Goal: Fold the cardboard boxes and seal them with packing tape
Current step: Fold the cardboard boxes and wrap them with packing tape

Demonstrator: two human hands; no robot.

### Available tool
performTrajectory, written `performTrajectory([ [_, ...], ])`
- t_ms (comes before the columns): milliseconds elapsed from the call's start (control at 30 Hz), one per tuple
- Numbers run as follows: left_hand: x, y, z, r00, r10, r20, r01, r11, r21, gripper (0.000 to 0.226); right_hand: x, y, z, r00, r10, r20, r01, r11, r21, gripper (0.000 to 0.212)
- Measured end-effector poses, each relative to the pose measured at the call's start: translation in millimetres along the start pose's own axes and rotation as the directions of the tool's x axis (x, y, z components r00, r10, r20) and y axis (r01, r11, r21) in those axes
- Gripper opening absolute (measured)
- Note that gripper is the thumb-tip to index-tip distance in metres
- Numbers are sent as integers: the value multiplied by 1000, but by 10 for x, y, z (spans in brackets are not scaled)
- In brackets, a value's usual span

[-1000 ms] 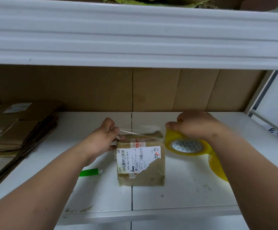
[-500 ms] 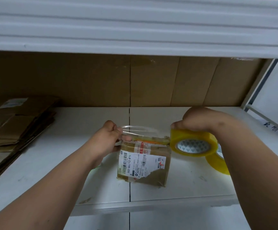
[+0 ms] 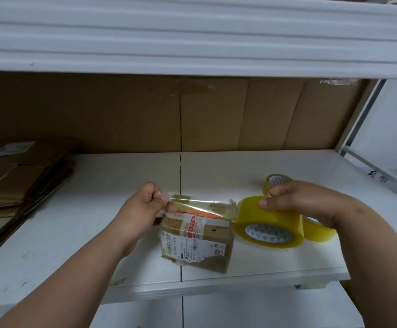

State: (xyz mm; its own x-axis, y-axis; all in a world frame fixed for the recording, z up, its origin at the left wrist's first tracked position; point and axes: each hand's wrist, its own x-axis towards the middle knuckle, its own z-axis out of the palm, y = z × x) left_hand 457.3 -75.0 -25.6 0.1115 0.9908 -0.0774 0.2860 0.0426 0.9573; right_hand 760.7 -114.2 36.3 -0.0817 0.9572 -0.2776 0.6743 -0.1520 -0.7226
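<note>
Clear tape strip [image 3: 199,205] spans left-right, just above small brown cardboard box [image 3: 199,240]. Left hand [image 3: 143,209] pinches free end; right hand [image 3: 294,204] grips yellow tape roll [image 3: 269,223]. Box lies directly below, between hands.

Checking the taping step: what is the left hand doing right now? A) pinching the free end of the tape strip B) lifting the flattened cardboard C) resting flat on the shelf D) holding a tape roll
A: the left hand pinches the clear tape strip stretched over the box from the tape roll held by the right hand.
</note>
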Motion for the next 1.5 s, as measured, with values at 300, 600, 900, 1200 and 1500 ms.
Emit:
performTrajectory([
  [300,55,-74,-49,994,-104,-16,97,967,-234,17,-62,17,222,996,61,-65,-60,998,18,30],
  [600,202,-121,-53,984,-177,-25,165,953,-254,16,-57,-56,263,986,117,-122,-128,988,-89,33],
  [900,331,-133,-26,963,-265,-59,254,956,-147,11,-45,-93,265,985,119,-128,-138,977,-160,34],
  [1200,275,-227,16,810,-531,248,586,729,-354,13,-29,-18,301,985,123,-120,-135,985,-103,31],
  [1500,214,-272,85,779,-541,316,622,604,-498,18,32,136,323,987,129,-98,-121,989,84,28],
])
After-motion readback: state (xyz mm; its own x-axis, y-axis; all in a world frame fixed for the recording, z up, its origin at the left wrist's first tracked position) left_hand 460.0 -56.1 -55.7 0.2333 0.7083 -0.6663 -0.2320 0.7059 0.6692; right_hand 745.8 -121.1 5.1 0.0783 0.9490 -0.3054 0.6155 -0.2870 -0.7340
